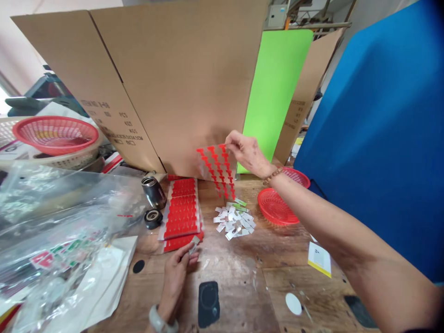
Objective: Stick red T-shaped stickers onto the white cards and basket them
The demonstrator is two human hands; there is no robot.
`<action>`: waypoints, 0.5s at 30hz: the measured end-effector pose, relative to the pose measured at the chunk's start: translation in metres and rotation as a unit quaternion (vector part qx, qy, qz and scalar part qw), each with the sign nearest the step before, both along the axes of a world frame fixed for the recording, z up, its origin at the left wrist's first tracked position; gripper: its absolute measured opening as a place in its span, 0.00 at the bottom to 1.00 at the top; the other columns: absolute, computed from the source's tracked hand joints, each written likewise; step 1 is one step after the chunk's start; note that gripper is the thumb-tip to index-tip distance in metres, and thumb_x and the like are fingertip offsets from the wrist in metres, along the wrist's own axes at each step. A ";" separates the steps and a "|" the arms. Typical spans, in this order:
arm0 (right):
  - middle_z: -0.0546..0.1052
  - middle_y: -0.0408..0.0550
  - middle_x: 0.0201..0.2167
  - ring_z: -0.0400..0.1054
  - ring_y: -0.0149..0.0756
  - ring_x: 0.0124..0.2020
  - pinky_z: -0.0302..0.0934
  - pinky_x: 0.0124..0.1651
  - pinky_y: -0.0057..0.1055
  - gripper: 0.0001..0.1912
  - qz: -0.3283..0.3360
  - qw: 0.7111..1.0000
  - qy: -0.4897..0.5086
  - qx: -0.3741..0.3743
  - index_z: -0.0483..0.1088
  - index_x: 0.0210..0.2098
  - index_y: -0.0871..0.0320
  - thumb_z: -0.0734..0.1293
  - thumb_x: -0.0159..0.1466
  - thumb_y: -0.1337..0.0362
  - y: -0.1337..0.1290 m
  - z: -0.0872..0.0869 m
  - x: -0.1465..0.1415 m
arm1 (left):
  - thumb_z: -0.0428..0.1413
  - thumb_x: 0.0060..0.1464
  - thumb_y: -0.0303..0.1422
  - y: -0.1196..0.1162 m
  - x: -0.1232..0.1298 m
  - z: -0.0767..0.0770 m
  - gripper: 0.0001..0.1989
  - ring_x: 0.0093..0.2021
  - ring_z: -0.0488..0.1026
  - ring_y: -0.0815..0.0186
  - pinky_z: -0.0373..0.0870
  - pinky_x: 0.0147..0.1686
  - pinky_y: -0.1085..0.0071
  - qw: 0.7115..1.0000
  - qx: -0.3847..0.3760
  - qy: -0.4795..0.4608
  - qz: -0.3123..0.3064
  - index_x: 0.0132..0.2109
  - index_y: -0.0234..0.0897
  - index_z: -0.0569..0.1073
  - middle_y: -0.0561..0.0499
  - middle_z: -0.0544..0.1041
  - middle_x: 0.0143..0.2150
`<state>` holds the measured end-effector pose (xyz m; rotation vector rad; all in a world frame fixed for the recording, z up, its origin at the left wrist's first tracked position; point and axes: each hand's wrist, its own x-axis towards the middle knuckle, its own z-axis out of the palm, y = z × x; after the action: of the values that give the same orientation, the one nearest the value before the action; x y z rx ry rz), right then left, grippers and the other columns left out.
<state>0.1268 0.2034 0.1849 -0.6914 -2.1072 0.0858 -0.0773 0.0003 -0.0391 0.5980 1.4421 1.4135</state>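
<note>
The right hand (248,150), at the centre of the frame, pinches the upper right corner of a clear sticker sheet (217,167) between thumb and fingertips; the sheet hangs tilted in front of a large cardboard panel (187,69), with red shapes running down it in three lines; its lower edge comes near a heap of small tags (233,223) on the wooden tabletop (243,277) (mostly white and silvery, with a bit of green at the top). The left hand (177,268), below and left of centre, is well apart from the right one; its thumb and fingers are closed on a small pale tag (194,242), just beside the near end of a stack of red sheets (181,210).

Left of that stack, a dark metal bottle (154,193) stands uncapped and leaning in view; a black lid (153,219) lies just below it; plastic bags (58,217) spread over the left of the frame, with a red basket (55,134) above them at the upper left. Right of the heap, a shallow red basket lies partly behind the right forearm (322,222); a white card (319,259) with a yellow edge and a white disc (293,304) lie at the lower right; a green panel (277,92) and a blue panel (374,120) rise behind.
</note>
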 end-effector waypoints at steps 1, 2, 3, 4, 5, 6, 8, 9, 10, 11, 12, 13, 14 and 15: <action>0.64 0.37 0.22 0.56 0.26 0.24 0.54 0.32 0.26 0.08 -0.006 1.000 0.018 0.000 0.63 0.30 0.59 0.58 0.61 0.75 0.001 0.002 0.002 | 0.66 0.41 0.33 0.001 0.001 0.000 0.19 0.34 0.80 0.61 0.76 0.36 0.68 1.000 0.003 -0.005 -0.004 0.42 0.30 0.78 0.41 0.82 0.38; 0.65 0.37 0.22 0.57 0.26 0.24 0.55 0.32 0.27 0.08 -0.007 0.999 0.034 -0.004 0.63 0.29 0.59 0.58 0.61 0.75 0.002 0.004 0.004 | 0.66 0.42 0.33 0.002 0.001 0.001 0.19 0.35 0.80 0.61 0.76 0.37 0.68 1.000 0.007 -0.009 -0.007 0.42 0.29 0.78 0.40 0.82 0.39; 0.65 0.37 0.21 0.58 0.26 0.24 0.56 0.32 0.27 0.07 -0.003 0.999 0.049 -0.014 0.63 0.29 0.59 0.59 0.60 0.75 0.004 0.006 0.006 | 0.66 0.42 0.32 0.004 0.002 0.001 0.18 0.35 0.80 0.61 0.76 0.38 0.67 1.000 0.010 -0.012 -0.007 0.43 0.30 0.78 0.40 0.82 0.40; 0.66 0.37 0.21 0.59 0.26 0.24 0.57 0.31 0.26 0.07 0.004 0.997 0.069 -0.029 0.63 0.28 0.59 0.60 0.60 0.75 0.004 0.009 0.007 | 0.65 0.43 0.31 0.006 0.002 0.002 0.17 0.35 0.80 0.62 0.76 0.39 0.67 1.000 0.010 -0.015 -0.004 0.43 0.30 0.78 0.40 0.82 0.40; 0.66 0.37 0.20 0.60 0.26 0.23 0.58 0.30 0.26 0.07 0.010 0.994 0.096 -0.049 0.63 0.28 0.59 0.60 0.60 0.75 0.004 0.012 0.009 | 0.65 0.44 0.30 0.008 0.001 0.003 0.16 0.35 0.80 0.62 0.75 0.40 0.67 1.000 0.010 -0.017 0.005 0.43 0.30 0.78 0.41 0.82 0.39; 0.66 0.37 0.20 0.61 0.25 0.23 0.59 0.29 0.25 0.06 0.014 0.989 0.130 -0.071 0.63 0.28 0.59 0.61 0.60 0.74 0.002 0.016 0.010 | 0.64 0.45 0.28 0.010 0.001 0.004 0.15 0.34 0.80 0.63 0.75 0.40 0.67 1.000 0.010 -0.020 0.015 0.43 0.30 0.78 0.42 0.82 0.37; 0.67 0.37 0.20 0.64 0.25 0.22 0.61 0.26 0.24 0.06 0.018 0.973 0.196 -0.117 0.63 0.28 0.58 0.64 0.59 0.72 -0.007 0.024 0.013 | 0.62 0.48 0.25 0.013 -0.001 0.008 0.12 0.34 0.80 0.64 0.75 0.41 0.67 0.998 0.008 -0.030 0.047 0.42 0.30 0.78 0.43 0.82 0.36; 0.68 0.37 0.20 0.65 0.25 0.21 0.62 0.25 0.24 0.06 0.019 0.965 0.221 -0.140 0.63 0.28 0.58 0.65 0.59 0.71 -0.015 0.026 0.014 | 0.60 0.50 0.23 0.015 -0.003 0.010 0.11 0.33 0.80 0.64 0.75 0.41 0.67 0.997 0.010 -0.035 0.066 0.42 0.30 0.77 0.43 0.82 0.38; 0.69 0.38 0.20 0.67 0.26 0.20 0.63 0.24 0.24 0.06 0.018 0.956 0.242 -0.162 0.63 0.28 0.58 0.66 0.59 0.70 -0.024 0.028 0.016 | 0.58 0.51 0.22 0.016 -0.004 0.013 0.10 0.33 0.79 0.65 0.75 0.42 0.67 0.995 0.013 -0.041 0.088 0.42 0.30 0.77 0.43 0.81 0.40; 0.70 0.38 0.20 0.68 0.26 0.20 0.64 0.23 0.24 0.06 0.015 0.946 0.264 -0.185 0.63 0.29 0.58 0.67 0.59 0.69 -0.036 0.027 0.018 | 0.56 0.52 0.21 0.016 -0.006 0.016 0.10 0.33 0.79 0.67 0.75 0.42 0.68 0.993 0.019 -0.047 0.111 0.43 0.31 0.77 0.43 0.80 0.42; 0.71 0.39 0.21 0.69 0.27 0.20 0.65 0.23 0.24 0.06 0.011 0.934 0.290 -0.209 0.64 0.30 0.58 0.68 0.58 0.68 -0.049 0.023 0.021 | 0.55 0.53 0.20 0.016 -0.007 0.020 0.11 0.33 0.79 0.68 0.75 0.42 0.68 0.989 0.026 -0.055 0.132 0.43 0.31 0.77 0.43 0.80 0.44; 0.72 0.40 0.21 0.70 0.28 0.21 0.67 0.24 0.24 0.07 0.008 0.921 0.311 -0.236 0.64 0.30 0.58 0.69 0.58 0.67 -0.063 0.015 0.025 | 0.54 0.54 0.20 0.015 -0.009 0.023 0.11 0.33 0.79 0.69 0.75 0.43 0.69 0.986 0.034 -0.062 0.153 0.43 0.31 0.76 0.43 0.79 0.45; 0.73 0.40 0.22 0.71 0.29 0.21 0.68 0.25 0.25 0.08 0.003 0.905 0.334 -0.264 0.65 0.31 0.58 0.70 0.57 0.66 -0.078 0.004 0.029 | 0.54 0.54 0.20 0.013 -0.011 0.026 0.11 0.34 0.78 0.69 0.75 0.44 0.70 0.982 0.043 -0.069 0.170 0.44 0.31 0.76 0.43 0.79 0.45; 0.74 0.41 0.22 0.72 0.30 0.21 0.69 0.25 0.26 0.10 -0.002 0.884 0.356 -0.302 0.65 0.31 0.58 0.71 0.56 0.65 -0.094 -0.011 0.034 | 0.54 0.55 0.21 0.011 -0.012 0.029 0.12 0.35 0.78 0.70 0.74 0.44 0.70 0.979 0.050 -0.073 0.182 0.45 0.31 0.76 0.44 0.78 0.46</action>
<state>0.1604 0.1091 0.1738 -0.8547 -1.3425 0.8912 -0.0897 0.0113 -0.0102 0.2909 1.4168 1.7852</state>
